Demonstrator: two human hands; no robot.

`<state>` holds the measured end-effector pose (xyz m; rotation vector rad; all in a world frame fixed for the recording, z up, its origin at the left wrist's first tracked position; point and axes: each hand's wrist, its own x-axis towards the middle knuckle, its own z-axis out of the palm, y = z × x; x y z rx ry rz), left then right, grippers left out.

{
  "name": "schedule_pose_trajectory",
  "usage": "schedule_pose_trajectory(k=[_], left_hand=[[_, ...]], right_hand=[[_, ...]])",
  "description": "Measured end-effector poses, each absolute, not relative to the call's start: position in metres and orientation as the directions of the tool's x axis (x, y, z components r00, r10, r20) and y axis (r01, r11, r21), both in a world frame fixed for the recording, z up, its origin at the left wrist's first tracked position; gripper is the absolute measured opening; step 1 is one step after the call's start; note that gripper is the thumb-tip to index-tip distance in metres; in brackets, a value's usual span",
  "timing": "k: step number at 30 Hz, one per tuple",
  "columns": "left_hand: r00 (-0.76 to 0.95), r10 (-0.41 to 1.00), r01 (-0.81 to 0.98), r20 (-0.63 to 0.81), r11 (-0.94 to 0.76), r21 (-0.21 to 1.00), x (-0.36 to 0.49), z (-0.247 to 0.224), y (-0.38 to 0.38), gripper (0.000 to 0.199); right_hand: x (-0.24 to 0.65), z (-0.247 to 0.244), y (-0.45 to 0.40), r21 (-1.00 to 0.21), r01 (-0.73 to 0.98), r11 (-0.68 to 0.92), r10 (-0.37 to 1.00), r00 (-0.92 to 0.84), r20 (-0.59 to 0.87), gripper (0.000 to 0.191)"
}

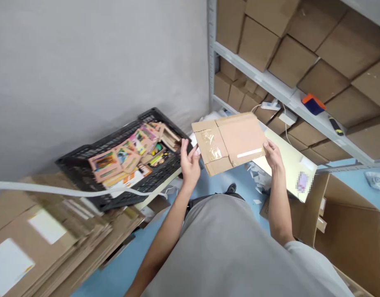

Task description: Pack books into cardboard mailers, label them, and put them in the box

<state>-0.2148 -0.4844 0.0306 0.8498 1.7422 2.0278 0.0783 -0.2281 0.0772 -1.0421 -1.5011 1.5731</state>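
Note:
A flat cardboard package [241, 140] with clear tape across its left flap and a white strip near its lower edge is held up in front of me, slightly tilted. My right hand [273, 154] grips its right edge, thumb on the upper face and the other fingers partly hidden. Beside the taped left end is my left hand [190, 165], fingers raised and apart; whether it touches the cardboard is unclear. A small white piece shows behind those fingers. Left of that hand, a black plastic crate [81, 154] contains several colourful printed packs [106, 163].
Stacked flattened cardboard [81, 247] lies at lower left, with a white cable [69, 189] crossing above. Shelves [255, 68] full of boxes rise at right. A pale tabletop [279, 159] extends below them, near a large open carton [351, 239].

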Motion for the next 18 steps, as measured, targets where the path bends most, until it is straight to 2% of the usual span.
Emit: schedule_pose_trajectory(k=[2, 3, 5, 9, 13, 18], left_hand=[[-0.754, 0.657, -0.172, -0.001, -0.195, 0.965, -0.195, 0.022, -0.434, 0.073], [-0.725, 0.685, -0.263, -0.067, -0.185, 0.947, -0.186, 0.019, -0.409, 0.072], [-0.684, 0.722, -0.316, -0.104, -0.165, 0.934, -0.167, 0.013, -0.364, 0.068], [-0.622, 0.78, -0.218, -0.065, -0.093, 0.971, -0.133, 0.004, -0.295, 0.059], [-0.473, 0.88, -0.068, -0.038, 0.006, 0.998, -0.106, -0.015, -0.236, 0.052], [-0.294, 0.955, 0.131, -0.031, 0.072, 0.989, -0.078, -0.054, -0.163, 0.039]], right_hand=[[0.119, 0.063, -0.217, -0.998, 0.043, -0.047, 0.932, -0.358, -0.059, 0.056], [0.138, 0.056, -0.213, -0.998, 0.056, -0.041, 0.94, -0.336, -0.057, 0.053], [0.175, 0.044, -0.203, -0.994, 0.102, -0.035, 0.944, -0.323, -0.067, 0.046], [0.234, 0.022, -0.182, -0.984, 0.177, -0.024, 0.959, -0.275, -0.073, 0.043], [0.271, -0.005, -0.159, -0.975, 0.222, -0.034, 0.996, -0.074, -0.051, 0.048], [0.296, -0.037, -0.146, -0.931, 0.359, -0.062, 0.99, 0.138, -0.012, 0.04]])
